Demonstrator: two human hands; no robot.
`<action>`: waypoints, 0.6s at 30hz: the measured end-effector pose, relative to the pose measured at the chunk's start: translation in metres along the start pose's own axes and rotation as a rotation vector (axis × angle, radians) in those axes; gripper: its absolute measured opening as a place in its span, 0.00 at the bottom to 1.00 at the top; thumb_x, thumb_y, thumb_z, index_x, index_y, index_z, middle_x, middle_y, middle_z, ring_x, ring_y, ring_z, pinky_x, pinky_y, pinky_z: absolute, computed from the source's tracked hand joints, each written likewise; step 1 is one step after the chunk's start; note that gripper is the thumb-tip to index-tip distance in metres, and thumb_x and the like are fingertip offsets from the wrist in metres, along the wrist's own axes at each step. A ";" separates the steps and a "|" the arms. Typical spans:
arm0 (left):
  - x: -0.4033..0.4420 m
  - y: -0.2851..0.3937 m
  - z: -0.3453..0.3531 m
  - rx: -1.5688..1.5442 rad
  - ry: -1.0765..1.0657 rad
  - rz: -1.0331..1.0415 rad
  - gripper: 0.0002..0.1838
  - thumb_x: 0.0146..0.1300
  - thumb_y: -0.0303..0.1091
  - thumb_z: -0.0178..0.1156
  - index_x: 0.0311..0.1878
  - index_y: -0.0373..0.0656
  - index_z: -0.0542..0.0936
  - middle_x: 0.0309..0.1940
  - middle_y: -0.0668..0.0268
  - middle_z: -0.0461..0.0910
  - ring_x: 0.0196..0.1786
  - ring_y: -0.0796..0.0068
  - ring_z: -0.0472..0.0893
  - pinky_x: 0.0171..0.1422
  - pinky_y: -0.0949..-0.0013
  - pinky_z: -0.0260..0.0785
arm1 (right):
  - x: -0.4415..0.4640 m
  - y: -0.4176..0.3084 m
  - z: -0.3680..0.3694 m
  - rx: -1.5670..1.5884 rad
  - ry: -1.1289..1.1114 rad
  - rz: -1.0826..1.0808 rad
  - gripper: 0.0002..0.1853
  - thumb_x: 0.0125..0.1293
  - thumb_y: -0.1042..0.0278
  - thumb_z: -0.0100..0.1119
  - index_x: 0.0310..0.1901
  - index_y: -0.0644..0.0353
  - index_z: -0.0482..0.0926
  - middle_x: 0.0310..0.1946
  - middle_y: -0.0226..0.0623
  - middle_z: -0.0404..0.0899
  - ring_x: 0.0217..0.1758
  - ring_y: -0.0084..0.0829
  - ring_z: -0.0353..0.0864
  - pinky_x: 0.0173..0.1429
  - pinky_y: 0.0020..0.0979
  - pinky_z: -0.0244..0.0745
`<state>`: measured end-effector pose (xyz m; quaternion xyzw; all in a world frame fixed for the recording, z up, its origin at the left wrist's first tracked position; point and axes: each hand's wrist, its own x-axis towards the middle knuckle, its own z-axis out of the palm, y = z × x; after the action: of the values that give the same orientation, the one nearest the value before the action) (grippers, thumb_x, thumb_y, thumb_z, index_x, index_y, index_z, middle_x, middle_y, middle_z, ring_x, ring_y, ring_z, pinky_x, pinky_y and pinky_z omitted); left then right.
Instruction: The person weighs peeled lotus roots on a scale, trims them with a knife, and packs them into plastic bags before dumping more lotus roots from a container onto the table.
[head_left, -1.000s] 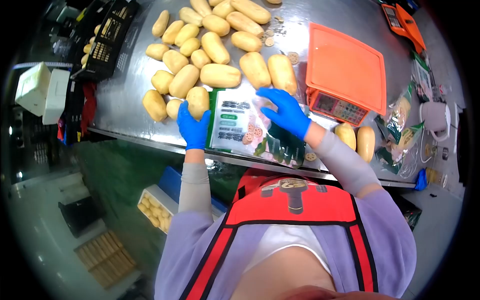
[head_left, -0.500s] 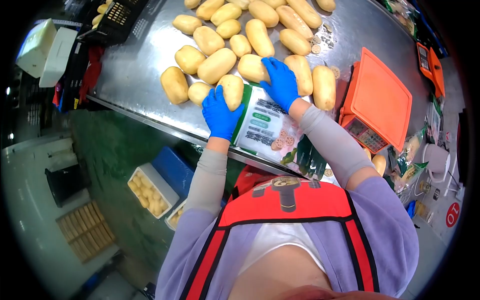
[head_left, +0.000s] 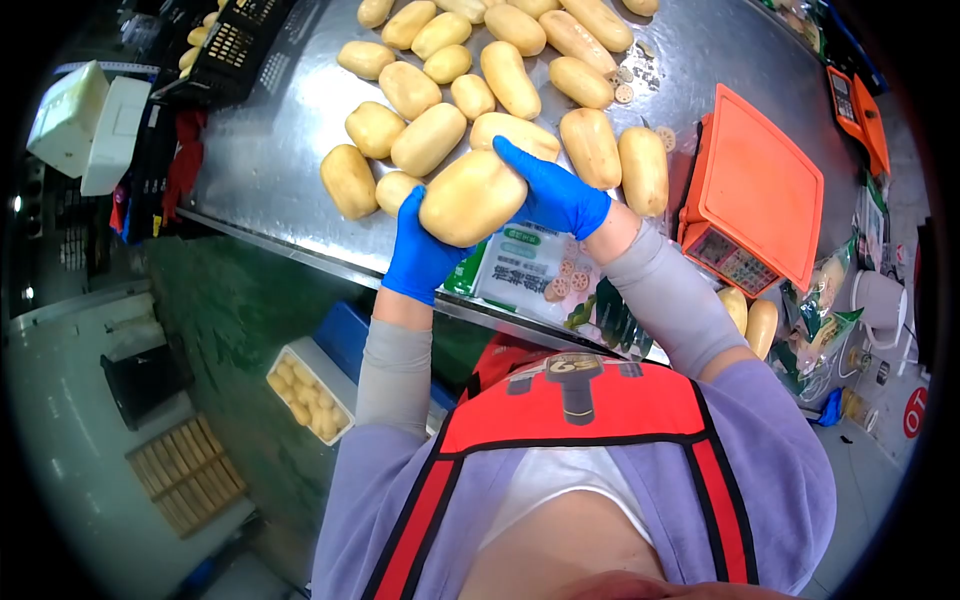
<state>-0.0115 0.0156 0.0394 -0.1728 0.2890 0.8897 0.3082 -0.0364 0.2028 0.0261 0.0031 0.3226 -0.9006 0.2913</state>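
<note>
A plump, pale-yellow root segment [head_left: 472, 198], probably lotus, is held near the near edge of the desk [head_left: 270, 140], apparently raised over the far-left corner of a printed bag. The left hand [head_left: 418, 250] cups its left end and underside, thumb up its side; the right hand [head_left: 560, 195] wraps the right end, thumb along the top. Both grips are closed on it. The step in hand looks like picking up and handling this one piece; any move from here calls for even pressure from both palms, since the barrel shape and smooth, faintly damp-looking skin could roll or slip.

The bag [head_left: 520, 268] lies flat below, thin glossy plastic with green edging and printed root slices. Just beyond the held piece lies another root [head_left: 515, 133], then many more, stubby to long, scattered across the shiny metal. Small pierced discs [head_left: 623, 92] sit farther off. To the right stands a scale [head_left: 765, 190] with a flat orange top; far left, a black lattice-sided plastic crate [head_left: 237, 55].
</note>
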 end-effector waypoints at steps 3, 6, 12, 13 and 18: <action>0.002 0.002 -0.002 0.029 0.054 -0.013 0.35 0.64 0.60 0.40 0.63 0.39 0.63 0.60 0.56 0.65 0.60 0.60 0.69 0.61 0.58 0.64 | -0.005 0.004 -0.015 -0.019 -0.031 0.168 0.27 0.67 0.48 0.47 0.61 0.57 0.63 0.53 0.38 0.72 0.51 0.31 0.76 0.48 0.34 0.77; 0.003 0.002 0.002 0.334 0.202 0.117 0.33 0.65 0.59 0.44 0.59 0.39 0.69 0.54 0.58 0.72 0.55 0.68 0.74 0.56 0.64 0.69 | -0.026 -0.002 -0.006 -0.019 -0.064 0.282 0.28 0.67 0.49 0.48 0.62 0.57 0.62 0.54 0.38 0.72 0.51 0.32 0.77 0.46 0.35 0.79; 0.008 0.013 -0.050 1.236 0.567 0.673 0.21 0.62 0.47 0.57 0.47 0.38 0.77 0.29 0.58 0.80 0.31 0.68 0.79 0.40 0.67 0.70 | -0.120 -0.018 -0.061 0.047 0.135 -0.179 0.26 0.67 0.56 0.46 0.63 0.62 0.61 0.60 0.42 0.66 0.61 0.38 0.69 0.55 0.41 0.72; 0.007 0.019 -0.069 1.289 0.680 0.810 0.21 0.61 0.47 0.58 0.47 0.38 0.77 0.29 0.57 0.80 0.31 0.67 0.79 0.40 0.66 0.71 | -0.144 -0.035 -0.051 -0.065 0.275 -0.360 0.28 0.67 0.55 0.46 0.63 0.63 0.61 0.61 0.44 0.65 0.62 0.39 0.67 0.58 0.40 0.70; 0.014 0.016 -0.091 1.250 0.860 0.789 0.43 0.49 0.48 0.69 0.63 0.35 0.61 0.58 0.46 0.63 0.58 0.55 0.68 0.61 0.61 0.62 | -0.219 -0.102 -0.090 -0.712 0.788 -0.889 0.31 0.62 0.63 0.55 0.64 0.65 0.59 0.61 0.44 0.64 0.63 0.38 0.66 0.64 0.37 0.63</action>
<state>-0.0203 -0.0454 -0.0314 -0.1803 0.8576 0.4660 -0.1216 0.0750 0.4329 0.0559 0.1016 0.6511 -0.7054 -0.2611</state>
